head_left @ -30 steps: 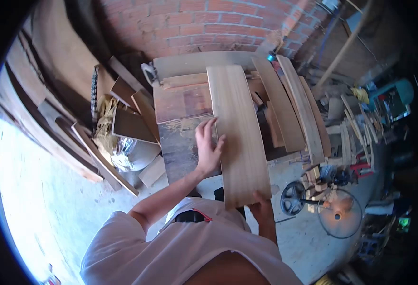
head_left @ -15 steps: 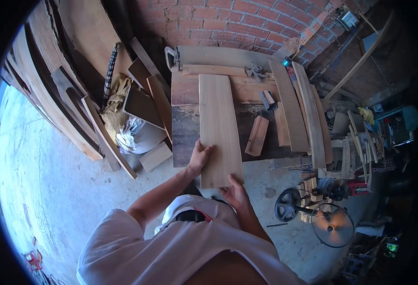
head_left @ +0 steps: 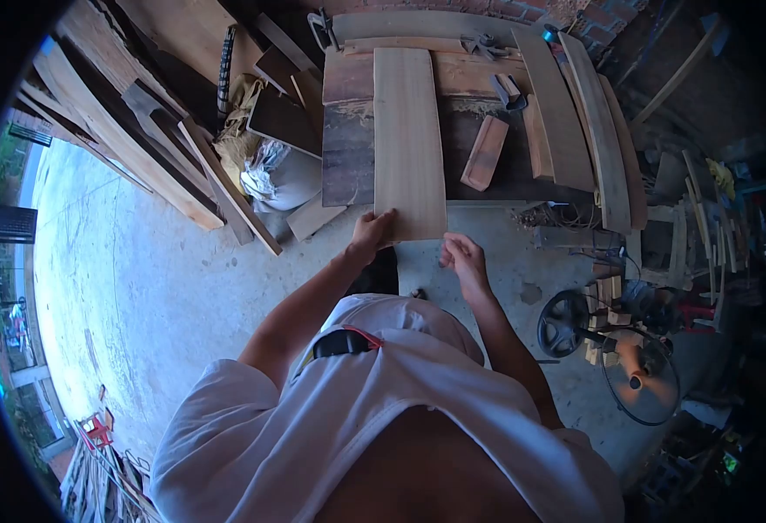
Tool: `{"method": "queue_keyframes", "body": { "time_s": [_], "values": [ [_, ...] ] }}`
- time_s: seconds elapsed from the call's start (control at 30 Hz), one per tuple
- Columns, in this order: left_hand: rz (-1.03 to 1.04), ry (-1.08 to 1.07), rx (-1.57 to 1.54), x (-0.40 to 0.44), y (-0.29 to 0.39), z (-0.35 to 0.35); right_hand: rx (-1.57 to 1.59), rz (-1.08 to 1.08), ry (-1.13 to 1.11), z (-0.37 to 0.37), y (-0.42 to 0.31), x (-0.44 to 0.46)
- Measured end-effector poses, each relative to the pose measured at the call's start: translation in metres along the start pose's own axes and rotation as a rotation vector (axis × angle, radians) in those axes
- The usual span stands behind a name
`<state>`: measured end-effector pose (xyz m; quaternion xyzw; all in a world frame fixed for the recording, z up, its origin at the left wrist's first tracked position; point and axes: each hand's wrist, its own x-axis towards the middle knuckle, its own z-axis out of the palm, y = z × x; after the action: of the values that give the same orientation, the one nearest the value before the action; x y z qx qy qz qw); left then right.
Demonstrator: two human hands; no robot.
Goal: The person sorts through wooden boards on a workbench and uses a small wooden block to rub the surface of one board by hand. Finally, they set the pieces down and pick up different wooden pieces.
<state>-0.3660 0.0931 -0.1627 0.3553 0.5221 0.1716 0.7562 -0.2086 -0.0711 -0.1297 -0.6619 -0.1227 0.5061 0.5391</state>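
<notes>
A long, flat wooden board point(head_left: 407, 139) lies over the workbench point(head_left: 348, 166), its near end jutting past the bench's front edge toward me. My left hand point(head_left: 372, 234) is closed on the board's near left edge, with the fingers partly hidden by the wood. By the near right corner, my right hand point(head_left: 465, 258) has its fingers curled together, right at the corner; whether it touches the board or pinches something small I cannot tell. On the bench right of the board lies a short reddish wooden block point(head_left: 485, 153), with a hand plane point(head_left: 507, 91) behind it.
Long planks point(head_left: 594, 131) lie along the bench's right side. A star-shaped metal piece point(head_left: 485, 47) sits at the back, and a clamp point(head_left: 322, 30) at the far left corner. Boards point(head_left: 130, 131) lean at left beside a white sack point(head_left: 291, 179). A spinning fan point(head_left: 637, 375) stands right.
The view has tilted down, so the bench appears higher. My right hand has shifted from gripping the board's near end to beside its corner, fingers curled. My left hand keeps its hold.
</notes>
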Motion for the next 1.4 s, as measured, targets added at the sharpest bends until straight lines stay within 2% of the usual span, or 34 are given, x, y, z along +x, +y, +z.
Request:
{"method": "queue_keyframes", "body": {
  "time_s": [0.1, 0.17, 0.37, 0.4, 0.43, 0.5, 0.57, 0.63, 0.7, 0.73, 0.8, 0.83, 0.9, 0.97, 1.03, 1.1, 1.2, 1.23, 1.3, 1.33, 1.37, 1.4],
  "values": [
    [-0.032, -0.090, 0.002, 0.008, -0.001, -0.005, -0.465, -0.378, 0.331, -0.023, -0.006, 0.056],
    [-0.069, -0.076, -0.028, 0.011, -0.003, -0.006, -0.850, -0.526, 0.574, -0.026, -0.030, 0.090],
    [-0.128, -0.083, 0.133, 0.023, -0.010, -0.009, -1.081, -0.538, 0.801, -0.003, -0.068, 0.171],
    [-0.052, -0.102, 0.240, 0.043, -0.029, -0.023, -1.129, -0.463, 0.827, 0.004, -0.076, 0.167],
    [-0.057, -0.097, 0.228, 0.043, -0.023, -0.022, -1.139, -0.465, 0.817, 0.003, -0.084, 0.169],
    [-0.061, -0.091, 0.444, 0.037, -0.010, -0.026, -1.252, -0.348, 0.705, 0.002, -0.093, 0.170],
    [-0.047, -0.147, 0.479, 0.034, -0.003, -0.031, -1.193, -0.399, 0.684, 0.007, -0.092, 0.157],
    [-0.006, -0.199, 0.511, 0.043, 0.007, -0.035, -1.107, -0.605, 0.579, 0.024, -0.089, 0.127],
    [0.040, -0.212, 0.721, 0.047, 0.008, -0.041, -1.122, -0.750, 0.468, 0.045, -0.084, 0.091],
    [0.032, -0.208, 0.717, 0.043, 0.016, -0.039, -1.160, -0.750, 0.405, 0.054, -0.078, 0.081],
    [0.023, -0.234, 1.268, 0.026, 0.057, -0.026, -1.197, -0.754, 0.347, 0.065, -0.072, 0.075],
    [0.023, -0.233, 1.264, 0.021, 0.075, -0.018, -1.275, -0.709, 0.271, 0.069, -0.071, 0.076],
    [0.292, 0.062, 1.339, 0.013, 0.104, -0.004, -1.344, -0.661, 0.176, 0.073, -0.073, 0.083],
    [0.670, 0.188, 1.071, 0.021, 0.117, 0.018, -1.370, -0.579, 0.127, 0.078, -0.083, 0.092],
    [0.607, 0.078, 1.074, 0.048, 0.119, 0.042, -1.366, -0.595, 0.103, 0.084, -0.088, 0.111],
    [0.711, 0.145, 1.036, 0.088, 0.102, 0.061, -1.368, -0.490, 0.128, 0.094, -0.109, 0.142],
    [0.791, 0.168, 1.189, 0.148, 0.161, 0.070, -1.369, -0.551, 0.172, 0.106, -0.152, 0.212],
    [0.810, 0.166, 1.220, 0.174, 0.186, 0.074, -1.373, -0.504, 0.181, 0.114, -0.173, 0.236],
    [0.862, 0.114, 1.182, 0.228, 0.235, 0.079, -1.374, -0.529, 0.240, 0.124, -0.202, 0.295],
    [0.793, 0.106, 1.277, 0.249, 0.261, 0.086, -1.376, -0.492, 0.221, 0.130, -0.225, 0.315],
    [0.701, 0.064, 1.334, 0.262, 0.288, 0.093, -1.358, -0.586, 0.288, 0.130, -0.223, 0.352],
    [0.695, 0.046, 1.345, 0.278, 0.301, 0.095, -1.328, -0.570, 0.262, 0.132, -0.237, 0.364]
  ]
}}
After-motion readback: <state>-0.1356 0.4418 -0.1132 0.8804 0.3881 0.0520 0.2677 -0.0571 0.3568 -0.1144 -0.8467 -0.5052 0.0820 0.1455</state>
